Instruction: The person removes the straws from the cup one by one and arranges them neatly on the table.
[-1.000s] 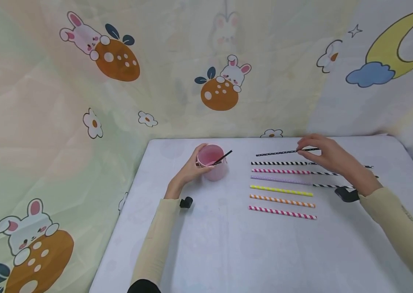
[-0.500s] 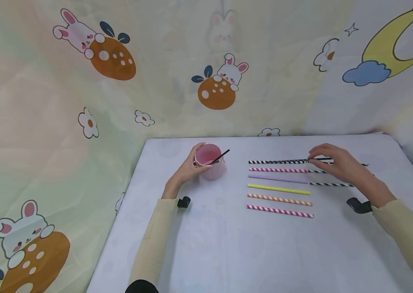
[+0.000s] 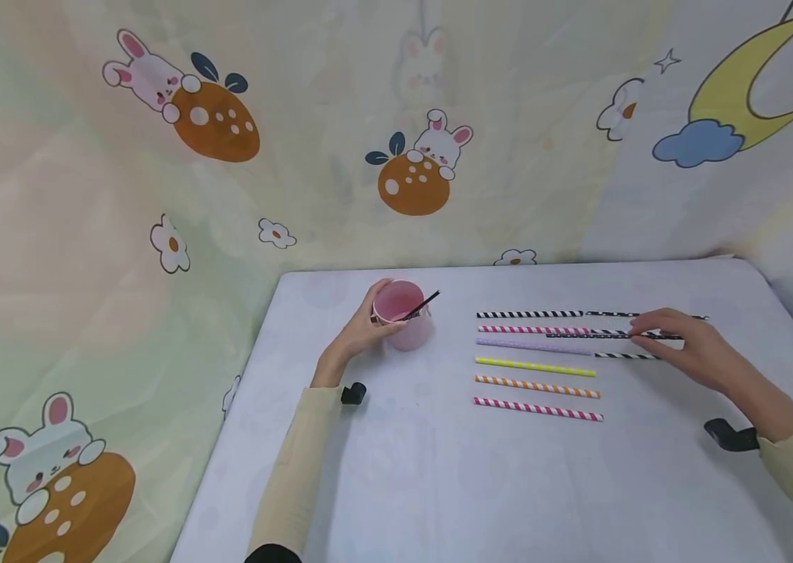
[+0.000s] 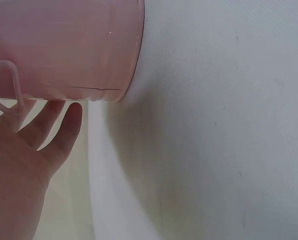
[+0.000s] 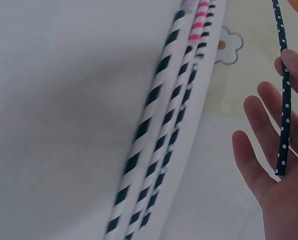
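Observation:
My left hand (image 3: 357, 336) grips the rim and side of a pink cup (image 3: 414, 335), which is tipped so its mouth partly faces me. A dark straw (image 3: 430, 299) sticks out of it. In the left wrist view the cup (image 4: 63, 45) shows a thin pink loop (image 4: 14, 82) on its side. My right hand (image 3: 702, 356) pinches a black straw with white dots (image 3: 572, 336) between thumb and fingertips, over the row of straws. The right wrist view shows this dotted straw (image 5: 286, 100) raised, the other fingers spread loosely behind it.
Striped paper straws lie in rows on the white table (image 3: 425, 469): pink (image 3: 537, 409), orange (image 3: 537, 386), yellow (image 3: 536, 367), lilac (image 3: 516, 343) and black-and-white (image 3: 526, 314). More black-and-white straws (image 5: 143, 125) lie end to end at the right. A printed cloth (image 3: 326, 117) stands behind.
My right hand has moved right and toward me with the dotted straw, from behind the top row to over the middle rows. The left hand has kept its grip on the cup.

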`<state>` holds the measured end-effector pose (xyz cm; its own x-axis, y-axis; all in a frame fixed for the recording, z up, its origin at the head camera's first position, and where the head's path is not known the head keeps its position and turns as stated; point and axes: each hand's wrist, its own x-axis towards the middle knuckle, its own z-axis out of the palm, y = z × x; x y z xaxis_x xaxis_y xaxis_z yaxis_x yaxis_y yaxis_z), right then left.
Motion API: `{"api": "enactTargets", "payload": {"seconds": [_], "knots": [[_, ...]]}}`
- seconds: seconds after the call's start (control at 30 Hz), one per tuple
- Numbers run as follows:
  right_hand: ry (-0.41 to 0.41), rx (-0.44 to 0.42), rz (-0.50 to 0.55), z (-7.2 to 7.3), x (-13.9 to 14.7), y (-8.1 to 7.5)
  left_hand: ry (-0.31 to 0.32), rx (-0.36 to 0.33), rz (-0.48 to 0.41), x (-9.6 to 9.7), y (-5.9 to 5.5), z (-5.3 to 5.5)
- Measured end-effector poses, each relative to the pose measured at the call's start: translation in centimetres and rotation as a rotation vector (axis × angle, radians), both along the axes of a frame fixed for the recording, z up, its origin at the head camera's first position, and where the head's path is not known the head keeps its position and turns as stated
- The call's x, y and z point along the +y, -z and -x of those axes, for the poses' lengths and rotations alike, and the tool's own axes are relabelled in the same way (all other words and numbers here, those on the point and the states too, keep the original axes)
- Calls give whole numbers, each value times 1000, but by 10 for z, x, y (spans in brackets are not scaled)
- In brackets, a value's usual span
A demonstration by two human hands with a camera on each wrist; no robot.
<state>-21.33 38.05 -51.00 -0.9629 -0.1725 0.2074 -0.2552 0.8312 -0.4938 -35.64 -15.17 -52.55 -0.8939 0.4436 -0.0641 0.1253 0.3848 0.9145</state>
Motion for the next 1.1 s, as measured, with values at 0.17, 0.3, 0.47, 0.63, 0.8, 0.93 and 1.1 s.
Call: {"api": "enactTargets", "payload": {"seconds": [0.17, 0.3, 0.47, 0.63, 0.8, 0.93, 1.1], "knots": [[19, 11, 31, -19, 27, 15, 24, -9, 6, 1, -19, -10], [61, -29, 45, -33, 47, 24, 12, -2, 6, 0, -9, -5], [110, -74, 32, -44, 69, 35, -10, 20, -8, -2, 9, 3], [150, -146, 8, -48, 81, 47, -14, 36, -24, -3, 10, 3], [142, -169, -49, -46, 83, 56, -10, 36, -27, -3, 11, 3], [112, -117, -120, -47, 80, 61, -2, 42, -34, -3, 12, 3], [81, -118, -163, -45, 75, 61, -1, 57, -46, -2, 12, 3]]}}
